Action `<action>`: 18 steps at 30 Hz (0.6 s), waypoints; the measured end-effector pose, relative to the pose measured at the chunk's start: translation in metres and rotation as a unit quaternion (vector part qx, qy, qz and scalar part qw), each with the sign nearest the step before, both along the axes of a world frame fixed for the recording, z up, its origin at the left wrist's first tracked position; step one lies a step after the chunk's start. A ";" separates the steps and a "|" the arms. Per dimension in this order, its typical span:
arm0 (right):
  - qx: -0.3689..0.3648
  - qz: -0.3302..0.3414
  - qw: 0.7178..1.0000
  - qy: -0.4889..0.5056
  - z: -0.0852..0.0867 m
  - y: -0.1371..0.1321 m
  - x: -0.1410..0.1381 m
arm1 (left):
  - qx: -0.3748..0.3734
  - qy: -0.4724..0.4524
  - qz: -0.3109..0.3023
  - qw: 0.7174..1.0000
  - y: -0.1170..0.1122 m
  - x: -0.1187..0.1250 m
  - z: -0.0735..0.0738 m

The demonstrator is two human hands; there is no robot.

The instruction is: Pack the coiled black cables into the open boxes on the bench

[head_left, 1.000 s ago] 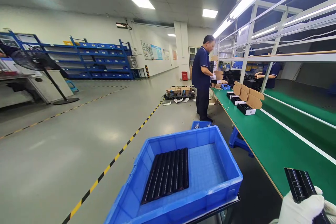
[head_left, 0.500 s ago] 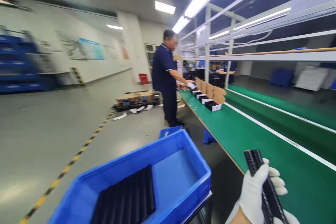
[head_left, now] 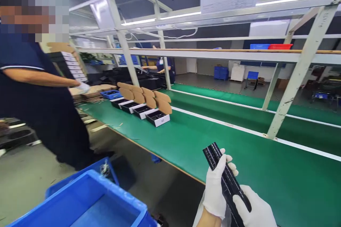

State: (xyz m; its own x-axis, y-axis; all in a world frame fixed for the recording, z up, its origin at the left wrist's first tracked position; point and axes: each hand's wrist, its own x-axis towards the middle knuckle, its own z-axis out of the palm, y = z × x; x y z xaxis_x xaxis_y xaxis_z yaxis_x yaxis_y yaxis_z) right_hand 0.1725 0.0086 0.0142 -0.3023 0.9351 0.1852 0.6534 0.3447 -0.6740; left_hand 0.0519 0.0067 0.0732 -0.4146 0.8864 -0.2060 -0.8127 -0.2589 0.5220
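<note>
Two long black bars (head_left: 228,181) with a pale grid pattern lie side by side, slanting up to the left above the green bench. My left hand (head_left: 216,188), in a white glove, is closed around their upper part, thumb across the front. Lower down, my right hand (head_left: 254,207), also gloved, grips the same bars with the thumb on top. The bars' lower end runs out of the picture. On the bench ahead stand several open boxes (head_left: 157,117) with brown lids raised and black contents inside; neither hand touches them.
A blue bin (head_left: 87,198) stands lower left, with a smaller blue bin (head_left: 80,175) behind it. A co-worker (head_left: 39,88) stands at the left along the green bench (head_left: 186,142). A slanted white post (head_left: 301,71) holds the shelf over the bench. Another person works farther back.
My view has swung right toward the bench, so the bin's black contents are out of sight. The co-worker appears nearer on the left. Both hands and the bars now show more fully.
</note>
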 end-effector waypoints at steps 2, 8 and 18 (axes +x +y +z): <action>0.007 0.013 1.000 0.013 0.006 0.009 0.010 | -0.005 -0.015 -0.012 1.000 0.011 0.008 0.002; -0.077 0.148 0.983 0.080 0.030 0.041 0.053 | 0.026 -0.115 -0.098 0.988 0.053 0.018 0.008; -0.142 0.010 0.890 0.434 0.166 0.211 0.133 | -0.002 -0.164 -0.049 0.985 0.122 -0.002 0.021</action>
